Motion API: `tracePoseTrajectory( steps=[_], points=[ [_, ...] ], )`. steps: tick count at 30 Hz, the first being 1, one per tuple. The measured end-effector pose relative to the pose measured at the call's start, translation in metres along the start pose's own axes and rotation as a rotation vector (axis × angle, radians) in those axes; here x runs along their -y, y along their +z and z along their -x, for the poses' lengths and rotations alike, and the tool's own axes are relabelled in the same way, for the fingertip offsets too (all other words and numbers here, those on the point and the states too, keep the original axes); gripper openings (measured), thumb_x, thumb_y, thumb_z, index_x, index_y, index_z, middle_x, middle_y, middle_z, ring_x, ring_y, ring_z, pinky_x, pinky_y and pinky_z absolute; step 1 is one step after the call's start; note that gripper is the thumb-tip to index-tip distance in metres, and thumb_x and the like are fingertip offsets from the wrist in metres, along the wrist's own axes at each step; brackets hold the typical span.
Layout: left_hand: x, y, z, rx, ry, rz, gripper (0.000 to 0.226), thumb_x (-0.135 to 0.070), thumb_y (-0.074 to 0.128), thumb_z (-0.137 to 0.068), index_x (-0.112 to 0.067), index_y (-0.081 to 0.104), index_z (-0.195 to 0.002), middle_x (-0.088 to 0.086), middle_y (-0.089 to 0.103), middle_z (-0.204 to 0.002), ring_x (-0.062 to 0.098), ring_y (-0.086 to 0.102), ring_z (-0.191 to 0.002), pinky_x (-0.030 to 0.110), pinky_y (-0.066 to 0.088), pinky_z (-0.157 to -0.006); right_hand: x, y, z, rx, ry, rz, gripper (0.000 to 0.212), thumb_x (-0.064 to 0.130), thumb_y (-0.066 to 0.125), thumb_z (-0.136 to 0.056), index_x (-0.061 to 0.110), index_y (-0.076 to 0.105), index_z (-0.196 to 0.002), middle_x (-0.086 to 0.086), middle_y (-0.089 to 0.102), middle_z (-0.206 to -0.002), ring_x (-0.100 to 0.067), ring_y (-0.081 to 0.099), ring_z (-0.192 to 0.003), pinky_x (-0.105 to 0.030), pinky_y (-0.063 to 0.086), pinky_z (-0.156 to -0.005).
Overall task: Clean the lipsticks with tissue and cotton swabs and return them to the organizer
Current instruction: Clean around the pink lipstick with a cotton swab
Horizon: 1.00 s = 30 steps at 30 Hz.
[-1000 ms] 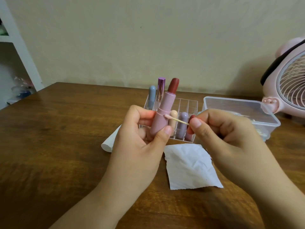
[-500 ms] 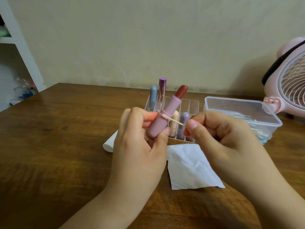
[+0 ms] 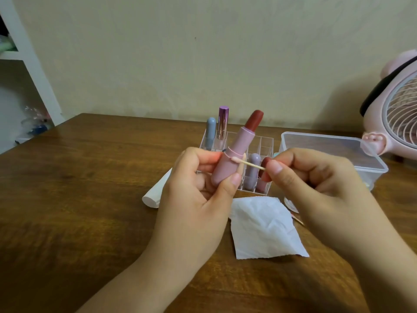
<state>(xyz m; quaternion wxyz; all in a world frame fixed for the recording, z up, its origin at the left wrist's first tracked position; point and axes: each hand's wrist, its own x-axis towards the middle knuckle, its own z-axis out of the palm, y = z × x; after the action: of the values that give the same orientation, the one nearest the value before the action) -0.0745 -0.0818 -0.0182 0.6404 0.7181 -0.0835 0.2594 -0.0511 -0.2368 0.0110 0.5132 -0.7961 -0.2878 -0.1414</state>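
The open pink lipstick [image 3: 228,158], its dark red bullet extended, tilts up and to the right above the wooden table [image 3: 79,199], in front of the clear acrylic organizer [image 3: 264,145]. The left hand [image 3: 198,199] grips its lower barrel, fingers curled behind it and the thumb pressed on the front. The right hand [image 3: 316,184] pinches the wooden stick of a cotton swab [image 3: 248,163] between thumb and forefinger; the swab's pinkish tip touches the ridge where the barrel meets the upper sleeve. In the organizer's back row stand a blue-grey lipstick [image 3: 211,132] and a taller metallic purple lipstick [image 3: 223,123], both upright; a lavender lipstick [image 3: 254,170] stands capped in a front compartment, with another reddish one beside it, mostly hidden by the right fingers. A crumpled white tissue [image 3: 264,229] lies flat on the table just below the hands, and a rolled white tissue [image 3: 155,193] shows at the left hand's far side. A clear plastic container [image 3: 327,143] sits right of the organizer, and a pink desk fan [image 3: 397,109] stands at the right edge.
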Motion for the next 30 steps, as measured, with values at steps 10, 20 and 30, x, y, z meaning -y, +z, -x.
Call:
tracePoseTrajectory(
  steps=[10, 20, 30],
  points=[
    [0.002, -0.001, -0.002, 0.303, -0.205, 0.288, 0.019, -0.030, 0.053, -0.093, -0.028, 0.071, -0.099, 0.000, 0.061, -0.077, 0.005, 0.048, -0.059, 0.026, 0.044, -0.062, -0.008, -0.011, -0.003, -0.002, 0.069, -0.109, 0.022, 0.040, 0.062, -0.085, 0.021, 0.070, -0.077, -0.011, 0.049, -0.054, -0.003, 0.040, -0.048, -0.008, 0.030, -0.047],
    [0.002, 0.001, -0.004, 0.385, -0.435, 0.812, 0.025, -0.014, 0.048, -0.084, -0.007, 0.066, -0.100, 0.010, 0.060, -0.079, 0.011, 0.040, -0.053, 0.023, 0.042, -0.051, -0.003, -0.003, -0.003, -0.002, 0.135, -0.191, 0.027, 0.038, 0.056, -0.076, 0.012, 0.061, -0.076, -0.007, 0.040, -0.052, -0.004, 0.033, -0.045, -0.011, 0.028, -0.045],
    [-0.003, -0.001, -0.002, 0.446, -0.410, 0.657, 0.016, -0.019, 0.060, -0.080, -0.012, 0.071, -0.090, 0.003, 0.061, -0.074, 0.007, 0.037, -0.052, 0.018, 0.041, -0.051, -0.009, -0.005, -0.004, 0.042, 0.120, -0.184, 0.029, 0.044, 0.060, -0.081, 0.016, 0.064, -0.074, -0.011, 0.054, -0.058, -0.003, 0.043, -0.048, -0.010, 0.036, -0.049]
  ],
)
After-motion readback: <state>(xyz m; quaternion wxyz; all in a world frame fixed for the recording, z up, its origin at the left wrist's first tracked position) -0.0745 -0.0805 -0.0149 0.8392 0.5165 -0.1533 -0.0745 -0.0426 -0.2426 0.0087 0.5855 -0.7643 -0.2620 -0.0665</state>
